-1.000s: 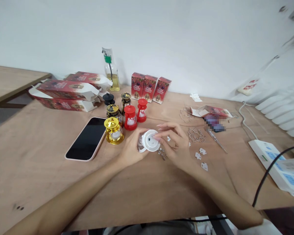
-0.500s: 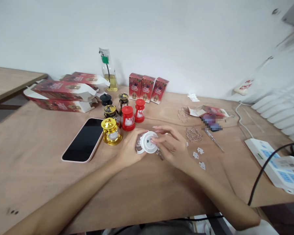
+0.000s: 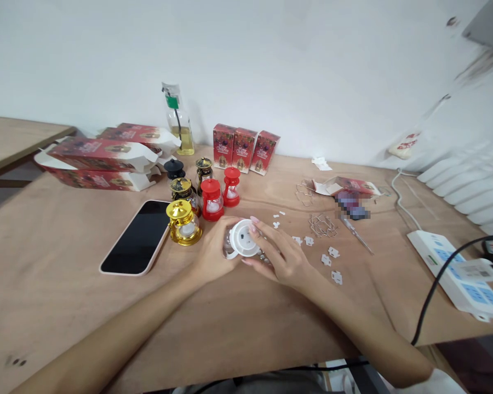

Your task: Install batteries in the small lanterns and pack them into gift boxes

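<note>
My left hand is wrapped round a small white lantern from the left. The lantern is tipped so that its round white base, with a small dark switch-like spot in it, faces me. On the right side of that base, my right hand has its fingertips at the rim, one near the top and one low down. Some small shiny metal pieces show in part behind the right fingers. Left of my hands stand a gold lantern, a red lantern and several other lanterns.
A phone lies at left near stacked red boxes. Three upright red boxes and a bottle stand by the wall. To the right are wire pieces, white plastic pieces, a screwdriver and a power strip.
My right fingers have moved from the middle of the lantern's base to its right rim. The base has turned slightly, and more small white pieces show on the table.
</note>
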The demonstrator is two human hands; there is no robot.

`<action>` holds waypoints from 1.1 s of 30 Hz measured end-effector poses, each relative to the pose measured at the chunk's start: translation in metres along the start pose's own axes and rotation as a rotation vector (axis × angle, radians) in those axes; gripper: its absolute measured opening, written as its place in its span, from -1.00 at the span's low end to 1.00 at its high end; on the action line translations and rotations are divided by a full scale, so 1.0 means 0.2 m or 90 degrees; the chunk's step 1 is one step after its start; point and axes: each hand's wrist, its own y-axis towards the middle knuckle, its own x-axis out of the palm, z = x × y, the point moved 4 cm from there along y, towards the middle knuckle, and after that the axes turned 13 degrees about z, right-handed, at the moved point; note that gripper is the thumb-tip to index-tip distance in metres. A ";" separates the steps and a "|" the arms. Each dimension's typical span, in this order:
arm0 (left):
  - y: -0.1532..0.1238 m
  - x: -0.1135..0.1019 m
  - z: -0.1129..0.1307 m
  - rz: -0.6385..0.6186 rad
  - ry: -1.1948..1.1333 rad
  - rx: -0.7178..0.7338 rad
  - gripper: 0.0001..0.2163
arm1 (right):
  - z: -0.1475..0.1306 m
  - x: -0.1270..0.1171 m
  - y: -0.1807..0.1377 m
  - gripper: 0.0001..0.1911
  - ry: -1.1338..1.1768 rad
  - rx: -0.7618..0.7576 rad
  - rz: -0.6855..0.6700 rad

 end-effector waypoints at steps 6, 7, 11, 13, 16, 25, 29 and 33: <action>0.00 0.00 -0.01 0.002 0.003 0.003 -0.56 | -0.01 0.00 0.00 -0.53 -0.019 -0.011 0.010; 0.00 0.00 -0.01 0.003 0.002 0.006 -0.56 | -0.01 0.00 0.00 -0.53 -0.023 -0.012 0.009; -0.01 0.00 -0.01 0.001 0.015 0.007 -0.56 | 0.00 0.01 0.00 -0.51 0.005 0.018 -0.008; 0.00 0.00 -0.01 -0.002 0.028 0.002 -0.57 | 0.00 0.01 0.00 -0.50 0.029 0.047 -0.021; 0.00 0.00 0.00 -0.003 0.039 0.006 -0.57 | -0.01 -0.01 0.00 -0.48 0.047 0.067 -0.032; -0.05 0.00 0.02 0.033 0.098 -0.040 -0.64 | 0.57 -0.08 -0.16 -0.49 -0.236 0.423 0.033; -0.02 -0.02 0.02 0.059 0.075 -0.064 -0.73 | 0.90 -0.07 -0.28 -0.20 -0.456 0.654 -0.192; -0.01 -0.03 0.00 0.084 0.003 -0.104 -0.68 | 1.00 -0.04 -0.35 -0.09 -0.499 0.740 -0.307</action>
